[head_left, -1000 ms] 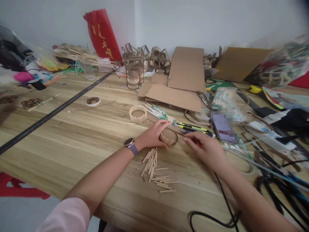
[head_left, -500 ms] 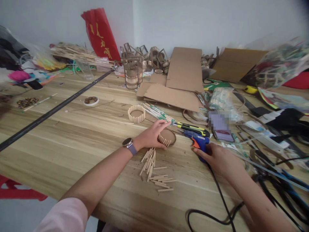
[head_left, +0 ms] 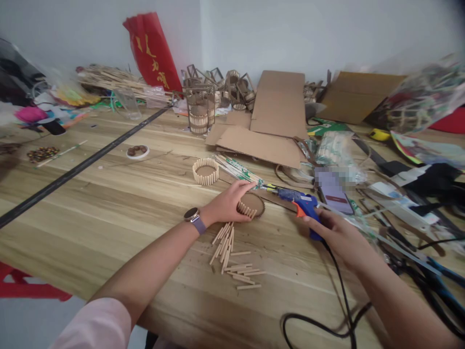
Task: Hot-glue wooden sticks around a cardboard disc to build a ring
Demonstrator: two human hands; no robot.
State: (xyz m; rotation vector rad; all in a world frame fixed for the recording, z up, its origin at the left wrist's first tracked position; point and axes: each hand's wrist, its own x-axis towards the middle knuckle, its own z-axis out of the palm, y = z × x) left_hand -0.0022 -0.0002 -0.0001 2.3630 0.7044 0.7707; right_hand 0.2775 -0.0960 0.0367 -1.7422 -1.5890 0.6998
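Note:
My left hand (head_left: 229, 202) curls round the left side of a round brown base (head_left: 257, 202), with thumb and fingers on its rim. Short wooden sticks stand upright along the near part of that rim; my hand hides the left part. In my right hand (head_left: 343, 237) is a blue hot glue gun (head_left: 308, 207) with an orange trigger, its nozzle pointing left above the table, apart from the base. Loose wooden sticks (head_left: 227, 245) lie just in front of my left hand. Behind it stands a round tray (head_left: 206, 175) ringed with sticks.
Cardboard sheets (head_left: 259, 145) and wrapped stick bundles (head_left: 240, 170) lie behind my hands. A phone (head_left: 336, 196), a power strip (head_left: 410, 203) and pliers-like tools are on the right. The glue gun's black cord (head_left: 316, 329) loops in front. Small lantern-like frames (head_left: 199, 114) stand at the back.
My right hand has lifted the glue gun and moved it slightly right, now in front of the yellow and black utility knife. My left hand and the round base have stayed in place.

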